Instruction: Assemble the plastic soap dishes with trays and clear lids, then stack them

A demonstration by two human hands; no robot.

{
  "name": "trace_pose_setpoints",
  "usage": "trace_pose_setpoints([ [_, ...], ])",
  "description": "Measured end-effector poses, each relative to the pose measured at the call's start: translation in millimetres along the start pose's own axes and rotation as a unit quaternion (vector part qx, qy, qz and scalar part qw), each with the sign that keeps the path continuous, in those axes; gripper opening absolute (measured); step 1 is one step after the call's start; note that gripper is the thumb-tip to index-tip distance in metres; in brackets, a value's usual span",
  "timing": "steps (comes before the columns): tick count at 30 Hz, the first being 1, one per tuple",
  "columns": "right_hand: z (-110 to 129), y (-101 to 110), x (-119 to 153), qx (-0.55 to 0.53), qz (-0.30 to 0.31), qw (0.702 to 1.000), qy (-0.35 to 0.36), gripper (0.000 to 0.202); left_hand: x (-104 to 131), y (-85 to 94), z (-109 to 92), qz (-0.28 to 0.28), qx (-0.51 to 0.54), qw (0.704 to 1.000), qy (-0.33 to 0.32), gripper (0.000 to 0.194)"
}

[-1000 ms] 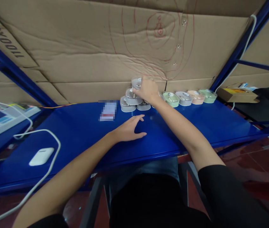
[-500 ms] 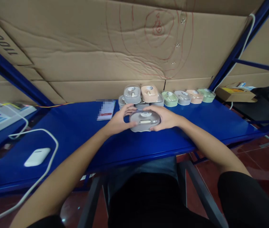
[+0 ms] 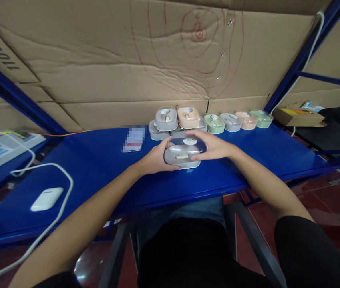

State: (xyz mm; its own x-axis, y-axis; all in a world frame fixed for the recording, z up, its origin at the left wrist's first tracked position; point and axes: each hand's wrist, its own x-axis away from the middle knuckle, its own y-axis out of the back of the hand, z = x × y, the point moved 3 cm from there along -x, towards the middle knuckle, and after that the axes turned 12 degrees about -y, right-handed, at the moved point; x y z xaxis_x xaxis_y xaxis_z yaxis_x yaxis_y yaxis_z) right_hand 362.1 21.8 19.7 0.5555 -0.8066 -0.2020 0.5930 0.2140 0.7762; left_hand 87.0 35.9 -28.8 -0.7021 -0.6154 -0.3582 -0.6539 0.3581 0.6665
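Observation:
Between my hands is a grey plastic box point(image 3: 184, 163) with a clear domed lid point(image 3: 184, 148), a round sticker on top and a pale tab at its front. My left hand point(image 3: 157, 157) grips its left side, thumb along the front. Curled over the right end of the lid is my right hand point(image 3: 214, 146), fingers behind it and thumb at the front. The lid seems tilted, its right side higher; I cannot tell whether it is apart from the base. Just behind, a grey box point(image 3: 166, 119) and a peach box point(image 3: 188, 117) rest on several similar grey ones.
Right of the stack, a green box point(image 3: 214, 124), a grey box point(image 3: 230, 122), a peach box point(image 3: 246, 121) and another green box point(image 3: 261, 119) form a row. A phone point(image 3: 133, 139) lies left on the blue table point(image 3: 97, 160). A white case point(image 3: 47, 199) and a cable point(image 3: 71, 184) are nearer.
My left hand has closed in on the box's left side. The box has turned and tipped slightly, its lid now higher at the right under my right hand.

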Motion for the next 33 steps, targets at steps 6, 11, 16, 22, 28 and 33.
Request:
trace_pose_setpoints([
  [6, -59.1, 68.3, 28.7, 0.068, 0.058, 0.976, -0.197, 0.094, 1.0, 26.5, -0.5, 0.032, -0.091, 0.994, 0.042, 0.122],
  [11, -94.7, 61.2, 29.3, 0.088, 0.074, 0.977, -0.181, 0.098, 2.3, 34.7, 4.2, 0.043, -0.117, 0.991, 0.044, 0.120],
  [16, -80.1, 39.1, 22.9, 0.098, 0.069, 0.984, -0.129, 0.107, 2.7, 30.0, 7.9, 0.034, -0.120, 0.991, 0.039, 0.121],
  [22, -37.0, 12.6, 9.3, 0.077, -0.038, 0.994, -0.060, 0.117, 3.3, 27.1, 8.8, 0.058, -0.129, 0.989, 0.045, 0.128],
  [28, -11.8, -50.2, -13.2, 0.120, -0.032, 0.992, 0.003, 0.112, 4.0, 13.8, 4.8, 0.050, -0.108, 0.993, 0.021, 0.129],
  [33, -11.2, -57.6, -11.6, 0.111, -0.039, 0.993, 0.024, 0.096, 3.3, 6.9, 3.4, 0.040, -0.083, 0.996, 0.019, 0.131],
])
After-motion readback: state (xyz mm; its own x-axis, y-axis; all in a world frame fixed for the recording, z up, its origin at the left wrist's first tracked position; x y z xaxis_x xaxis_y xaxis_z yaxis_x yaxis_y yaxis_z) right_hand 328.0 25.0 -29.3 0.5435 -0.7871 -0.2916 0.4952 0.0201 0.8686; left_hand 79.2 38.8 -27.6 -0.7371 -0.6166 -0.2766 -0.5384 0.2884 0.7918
